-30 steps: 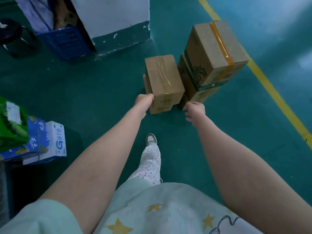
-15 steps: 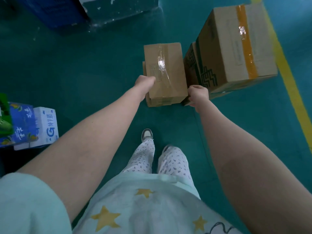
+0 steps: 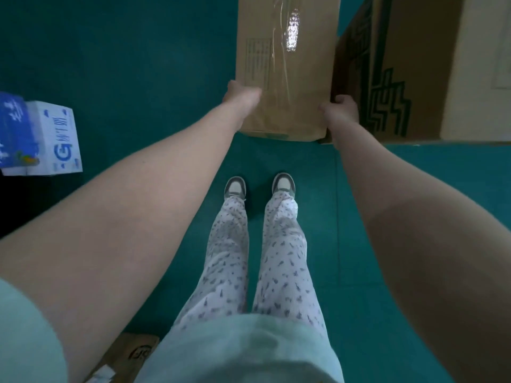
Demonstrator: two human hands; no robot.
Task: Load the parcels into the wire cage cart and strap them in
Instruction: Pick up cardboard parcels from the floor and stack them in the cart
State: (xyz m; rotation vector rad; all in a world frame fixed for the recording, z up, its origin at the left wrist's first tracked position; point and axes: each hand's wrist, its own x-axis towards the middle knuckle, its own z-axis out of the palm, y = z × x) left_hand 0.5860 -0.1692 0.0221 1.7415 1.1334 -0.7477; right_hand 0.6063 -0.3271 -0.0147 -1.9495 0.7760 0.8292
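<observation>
Teal floor [image 3: 138, 64]; left hand [image 3: 241, 94], right hand [image 3: 342, 109] (parcel [image 3: 287, 64] between)

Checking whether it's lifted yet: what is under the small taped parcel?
The small taped parcel hides everything directly beneath itself; only green floor shows before its near edge. Whether it rests on anything cannot be seen. The left hand and right hand hold its sides.

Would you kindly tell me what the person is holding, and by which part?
The taped cardboard box, gripped at its near end: left hand on its left side, right hand on its right side.
</observation>
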